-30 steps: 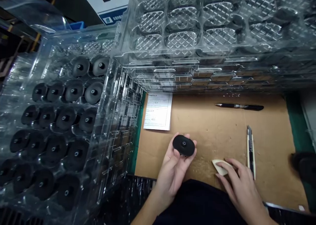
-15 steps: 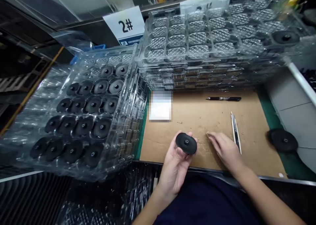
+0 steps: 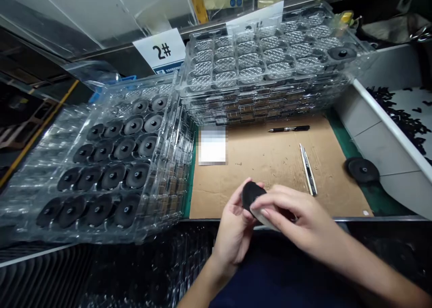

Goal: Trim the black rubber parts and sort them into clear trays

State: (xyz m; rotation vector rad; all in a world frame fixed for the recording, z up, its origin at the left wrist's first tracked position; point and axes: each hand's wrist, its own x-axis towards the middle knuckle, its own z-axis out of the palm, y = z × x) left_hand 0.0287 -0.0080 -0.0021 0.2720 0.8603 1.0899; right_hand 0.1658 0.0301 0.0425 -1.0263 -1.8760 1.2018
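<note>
Low over the front edge of the cardboard sheet (image 3: 256, 150), my left hand (image 3: 232, 227) holds a black oval part (image 3: 251, 194), which is tilted. My right hand (image 3: 293, 213) reaches across it, thumb and index finger pressed together at the part's face. Whether those fingertips hold anything small is hidden. A similar black part (image 3: 362, 169) lies to the right, beside the cardboard. On the left, a clear tray (image 3: 148, 209) holds several rows of such parts.
A stack of clear trays (image 3: 251, 74) stands at the back, with one black part (image 3: 342, 52) at its right end. A pen (image 3: 288, 129) and a cutter knife (image 3: 308, 170) lie on the cardboard. Small black pieces (image 3: 401, 119) lie beyond the white-edged wall at right.
My right hand has moved left from above the cardboard onto the black part. The part has tipped from facing up to a steep tilt. The camera view has shifted right.
</note>
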